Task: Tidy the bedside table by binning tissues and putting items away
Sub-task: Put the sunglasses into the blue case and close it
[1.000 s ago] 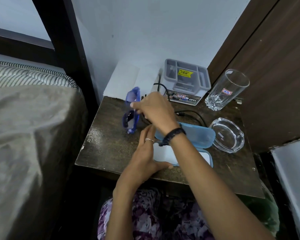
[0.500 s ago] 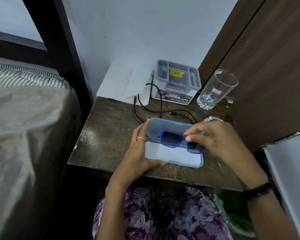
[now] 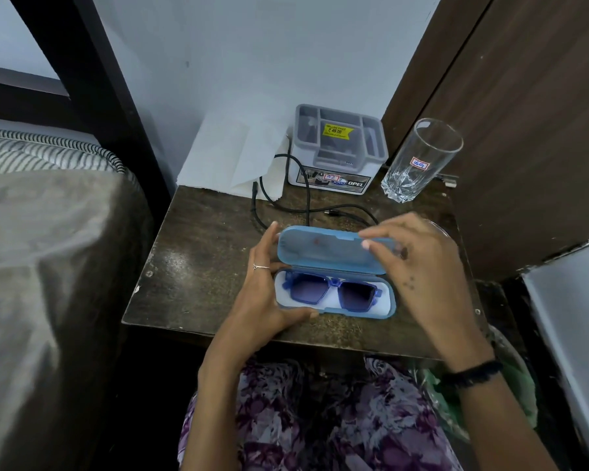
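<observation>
Blue sunglasses [image 3: 332, 292] lie folded in the bottom half of an open light-blue case [image 3: 334, 256] on the dark bedside table [image 3: 198, 260]. My left hand [image 3: 264, 297] grips the case's left end, thumb along its front edge and fingers behind the lid. My right hand [image 3: 419, 266] holds the raised lid at its top right edge with the fingertips. White tissues [image 3: 228, 158] lean against the wall at the table's back left.
A grey organiser box [image 3: 340, 147] stands at the back, a tall empty glass [image 3: 419, 161] to its right. A black cable [image 3: 286, 205] loops over the table. A glass ashtray is mostly hidden behind my right hand. The bed [image 3: 48, 266] lies left, a wooden panel right.
My right hand carried the sunglasses from the table's left into the case, let them go, and now holds the lid. My left hand has stayed on the case.
</observation>
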Demonstrator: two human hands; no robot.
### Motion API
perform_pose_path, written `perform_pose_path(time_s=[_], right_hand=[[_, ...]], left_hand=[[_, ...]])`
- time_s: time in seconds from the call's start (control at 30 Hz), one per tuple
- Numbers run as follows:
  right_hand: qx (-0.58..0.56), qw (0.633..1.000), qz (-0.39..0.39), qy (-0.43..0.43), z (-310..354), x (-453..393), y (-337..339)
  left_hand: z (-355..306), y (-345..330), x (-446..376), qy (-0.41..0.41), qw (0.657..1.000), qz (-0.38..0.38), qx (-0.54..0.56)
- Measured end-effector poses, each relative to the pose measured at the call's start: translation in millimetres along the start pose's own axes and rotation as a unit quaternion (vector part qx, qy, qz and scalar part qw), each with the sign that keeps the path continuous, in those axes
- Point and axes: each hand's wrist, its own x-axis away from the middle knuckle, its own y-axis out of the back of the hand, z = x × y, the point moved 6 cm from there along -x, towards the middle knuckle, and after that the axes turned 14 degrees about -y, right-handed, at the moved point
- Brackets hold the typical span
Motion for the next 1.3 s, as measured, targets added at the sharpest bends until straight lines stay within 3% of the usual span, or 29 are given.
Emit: perform_pose_path(time_s=[0.07,0.2,0.5,0.73,0.87,1.0,1.3], right_hand=[[0.024,1.0,-0.005,0.002,-4.5,-6.4,4.4],[0.058,0.994,0.089,0.001,-20.4,-10.2,-15.0],[-0.024,0.996,0.08,0.039,-30.8,21.4,-10.0],[0.065,0.987,0.136,0.047,-35.3,38.0,-31.6],[0.124,0.984,0.102,0.08,-38.5,37.6,-44.5],[0.092,0.99,0.048,0.093,-35.3,33.4,-40.5],[0.073,0.99,0.061,0.101,-25.2,31.0,-40.1]], left_hand=[[-1.2,-0.1,-1.7,-0.014,1.0,-0.002,-0.012],[-4.4,-0.3,-2.3,-0.029,0.999,-0.004,-0.018],[-2.2,4.5,1.7,-0.001,1.0,-0.003,-0.028],[-9.7,6.0,3.1,0.011,0.998,-0.009,-0.067],[-19.3,4.2,1.8,-0.024,0.989,0.012,-0.142],[-20.5,4.3,0.2,-0.017,0.99,0.0,-0.139],[-26.1,11.5,2.0,-0.029,0.989,-0.019,-0.143]])
